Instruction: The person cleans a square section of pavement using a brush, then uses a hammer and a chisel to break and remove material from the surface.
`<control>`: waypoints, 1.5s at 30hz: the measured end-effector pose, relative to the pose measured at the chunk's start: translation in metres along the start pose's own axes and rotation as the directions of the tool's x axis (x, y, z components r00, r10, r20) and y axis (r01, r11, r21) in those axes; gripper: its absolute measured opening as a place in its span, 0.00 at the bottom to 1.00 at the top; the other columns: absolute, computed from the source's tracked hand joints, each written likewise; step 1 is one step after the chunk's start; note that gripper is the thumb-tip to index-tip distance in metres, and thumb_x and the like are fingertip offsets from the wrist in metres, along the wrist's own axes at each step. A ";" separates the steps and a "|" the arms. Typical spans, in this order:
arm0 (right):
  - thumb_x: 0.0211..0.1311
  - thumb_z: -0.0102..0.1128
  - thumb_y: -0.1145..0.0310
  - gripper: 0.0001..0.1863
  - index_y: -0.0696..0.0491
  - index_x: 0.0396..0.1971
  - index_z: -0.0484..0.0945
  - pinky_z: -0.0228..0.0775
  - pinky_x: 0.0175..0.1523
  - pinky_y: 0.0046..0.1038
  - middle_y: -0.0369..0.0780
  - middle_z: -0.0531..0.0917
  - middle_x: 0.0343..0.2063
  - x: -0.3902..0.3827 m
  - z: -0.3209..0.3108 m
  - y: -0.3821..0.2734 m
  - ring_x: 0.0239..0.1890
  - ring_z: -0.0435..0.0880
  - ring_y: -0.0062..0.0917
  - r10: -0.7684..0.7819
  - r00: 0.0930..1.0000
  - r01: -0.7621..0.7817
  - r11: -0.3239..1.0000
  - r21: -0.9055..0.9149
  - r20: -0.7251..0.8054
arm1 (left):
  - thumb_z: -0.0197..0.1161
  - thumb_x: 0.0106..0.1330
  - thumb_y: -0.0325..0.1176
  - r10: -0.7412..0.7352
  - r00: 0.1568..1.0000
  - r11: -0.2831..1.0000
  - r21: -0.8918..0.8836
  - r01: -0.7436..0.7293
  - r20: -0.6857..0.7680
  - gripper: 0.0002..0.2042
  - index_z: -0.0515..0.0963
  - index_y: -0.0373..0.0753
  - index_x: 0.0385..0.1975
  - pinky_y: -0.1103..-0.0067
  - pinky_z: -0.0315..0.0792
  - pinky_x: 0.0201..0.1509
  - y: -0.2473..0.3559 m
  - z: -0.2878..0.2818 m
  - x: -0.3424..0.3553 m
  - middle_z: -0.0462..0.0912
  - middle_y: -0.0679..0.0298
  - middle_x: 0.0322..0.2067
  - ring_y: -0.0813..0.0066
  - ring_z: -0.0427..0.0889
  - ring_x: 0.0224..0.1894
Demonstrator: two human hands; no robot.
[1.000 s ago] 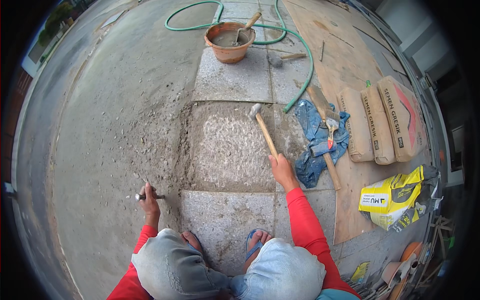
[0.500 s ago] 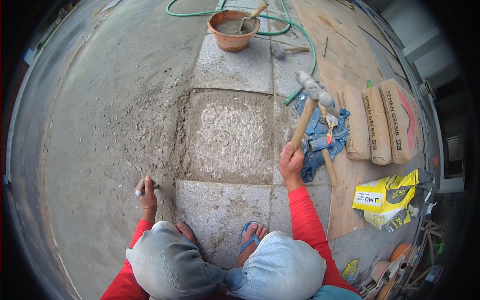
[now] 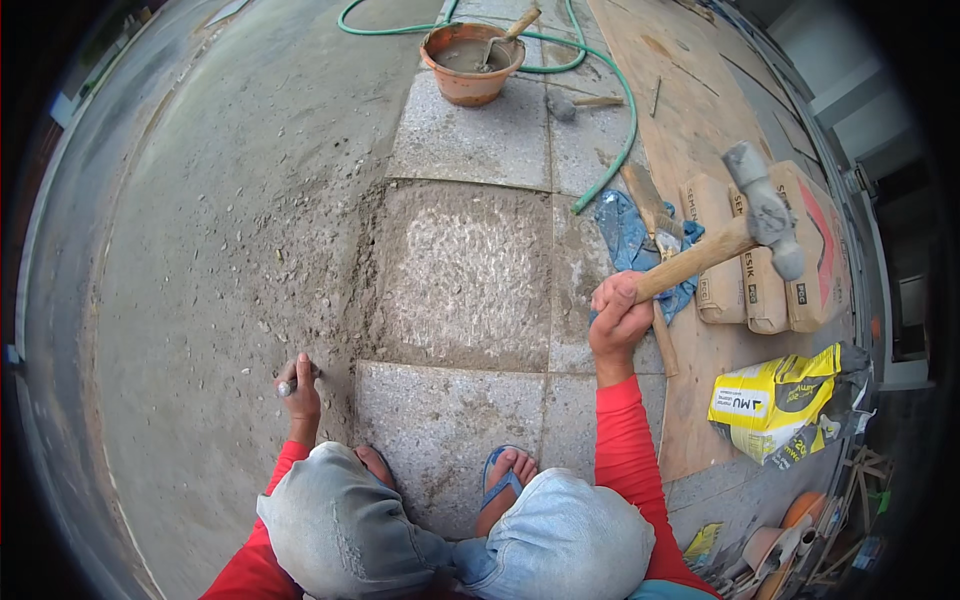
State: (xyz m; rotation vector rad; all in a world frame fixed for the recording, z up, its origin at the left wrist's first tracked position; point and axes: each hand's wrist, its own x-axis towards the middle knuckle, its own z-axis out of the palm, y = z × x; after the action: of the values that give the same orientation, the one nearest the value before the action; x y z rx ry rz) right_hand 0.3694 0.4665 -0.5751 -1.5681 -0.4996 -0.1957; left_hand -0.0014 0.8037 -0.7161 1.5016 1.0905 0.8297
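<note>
My right hand (image 3: 618, 315) grips the wooden handle of a hammer (image 3: 702, 262), its grey head raised to the right over the paper sacks. Low on the left, my left hand (image 3: 302, 392) is wrapped around a short metal chisel-like bar (image 3: 287, 387), seen nearly end-on; most of it is hidden by the fingers. Between and ahead of my hands lies a square recess of rough, pale, pitted mortar (image 3: 470, 270), bordered by speckled grey paving tiles (image 3: 440, 415). Loose grit and chips (image 3: 270, 265) cover the grey concrete along its left side.
An orange bucket (image 3: 470, 88) of wet mortar holds a trowel. Behind it curls a green hose (image 3: 625, 140); a mallet (image 3: 563, 105) lies nearby. To the right are a blue cloth (image 3: 620, 225) with brushes, cement sacks (image 3: 715, 290), a yellow bag (image 3: 775, 400) and a plywood sheet (image 3: 690, 420).
My right hand has moved slightly right, and the hammer has swung rightward, its handle now tilting toward the sacks. My left hand has hardly moved and keeps its hold.
</note>
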 end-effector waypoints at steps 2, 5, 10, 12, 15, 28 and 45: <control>0.79 0.52 0.51 0.25 0.60 0.33 0.74 0.69 0.29 0.40 0.47 0.79 0.21 -0.036 -0.005 0.035 0.23 0.80 0.40 0.165 0.973 -0.068 0.872 -0.485 0.160 | 0.63 0.77 0.41 0.006 1.000 1.000 0.018 -0.005 -0.028 0.21 0.76 0.35 0.21 0.80 0.63 0.27 0.004 0.000 0.000 0.76 0.70 0.20 0.83 0.69 0.23; 0.78 0.53 0.51 0.27 0.64 0.32 0.77 0.70 0.35 0.50 0.60 0.82 0.27 -0.074 -0.017 0.059 0.31 0.82 0.59 0.374 0.911 -0.145 0.687 -0.712 0.175 | 0.62 0.78 0.41 0.012 1.000 1.000 -0.005 -0.012 -0.025 0.21 0.76 0.35 0.22 0.81 0.63 0.27 0.010 -0.002 -0.001 0.75 0.70 0.20 0.84 0.69 0.23; 0.81 0.50 0.50 0.24 0.58 0.31 0.74 0.67 0.27 0.32 0.37 0.74 0.19 -0.021 -0.012 -0.009 0.21 0.75 0.24 0.456 0.886 -0.439 0.884 -0.161 0.089 | 0.61 0.79 0.43 -0.038 0.999 0.998 -0.055 0.038 -0.002 0.21 0.75 0.36 0.23 0.81 0.61 0.27 0.013 -0.002 0.002 0.74 0.72 0.21 0.85 0.67 0.23; 0.82 0.50 0.52 0.22 0.55 0.33 0.72 0.65 0.25 0.27 0.31 0.70 0.18 0.013 0.000 -0.036 0.21 0.71 0.17 0.444 0.892 -0.448 0.893 0.042 0.083 | 0.61 0.78 0.44 -0.020 1.000 0.999 -0.032 0.019 -0.012 0.21 0.76 0.36 0.23 0.81 0.60 0.27 0.011 -0.002 0.001 0.75 0.71 0.22 0.85 0.67 0.23; 0.82 0.50 0.54 0.18 0.53 0.35 0.69 0.65 0.26 0.24 0.29 0.66 0.19 0.032 0.019 -0.022 0.20 0.68 0.16 0.044 0.999 -0.044 0.972 0.232 0.008 | 0.62 0.78 0.45 0.003 1.000 1.000 0.023 -0.003 0.001 0.22 0.77 0.35 0.23 0.81 0.59 0.26 0.009 0.001 0.002 0.74 0.72 0.20 0.85 0.67 0.22; 0.81 0.52 0.49 0.22 0.53 0.33 0.69 0.59 0.17 0.21 0.29 0.67 0.18 0.009 0.027 0.005 0.14 0.66 0.13 0.520 0.849 -0.521 0.853 -0.013 0.096 | 0.62 0.77 0.44 -0.034 0.999 0.998 -0.057 0.034 0.009 0.21 0.77 0.37 0.23 0.81 0.63 0.27 0.014 -0.007 0.002 0.75 0.72 0.21 0.85 0.69 0.24; 0.83 0.49 0.50 0.20 0.53 0.36 0.68 0.61 0.20 0.21 0.29 0.68 0.20 0.026 0.106 -0.037 0.16 0.65 0.14 0.337 0.903 -0.405 0.875 0.264 0.268 | 0.61 0.78 0.43 -0.089 0.996 0.986 -0.141 0.090 0.014 0.22 0.73 0.39 0.20 0.79 0.59 0.25 0.017 -0.019 0.005 0.72 0.70 0.19 0.83 0.66 0.21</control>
State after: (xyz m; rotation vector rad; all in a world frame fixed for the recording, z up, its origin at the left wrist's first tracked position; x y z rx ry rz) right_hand 0.3575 0.5748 -0.5380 -1.3443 -0.3617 0.3416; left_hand -0.0138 0.8143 -0.6959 1.3270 1.0635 0.8207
